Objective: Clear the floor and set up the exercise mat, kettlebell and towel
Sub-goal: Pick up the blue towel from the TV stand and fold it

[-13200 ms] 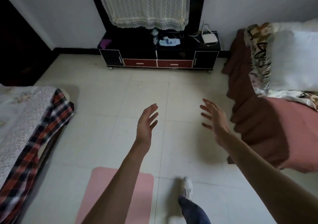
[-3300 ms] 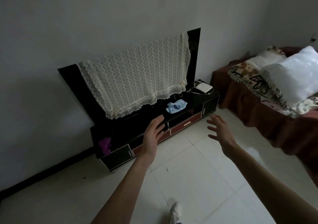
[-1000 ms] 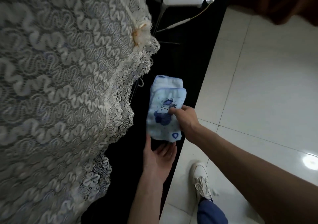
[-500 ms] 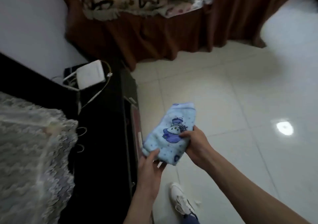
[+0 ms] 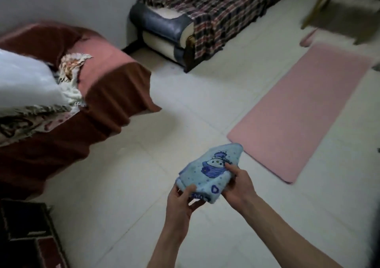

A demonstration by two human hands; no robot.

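I have the folded blue towel (image 5: 209, 170) held up in front of me over the pale tiled floor (image 5: 123, 195), both hands on it. My left hand (image 5: 181, 201) grips the near left corner, thumb on top and fingers curled underneath; my right hand (image 5: 239, 185) holds the near right edge, thumb pressed down just beside the printed cartoon figure, the rest of the fingers tucked under the cloth. The towel stays folded, its far end pointing away from me and toward the right. The pink exercise mat (image 5: 304, 107) lies flat on the floor to the right and farther off, running away from me on a slant; its near end sits close to the towel's far corner in my view, though the towel is in the air and not touching it. To the left is a bed under a reddish-brown cover (image 5: 107, 88), with a white pillow (image 5: 24, 82) and a fringed patterned throw (image 5: 70, 76) on it. At the far side stands an armchair (image 5: 164, 29) with a dark padded arm, draped in a plaid blanket (image 5: 222, 10). A dark cabinet corner (image 5: 24, 237) shows near left. I cannot see the kettlebell from here.
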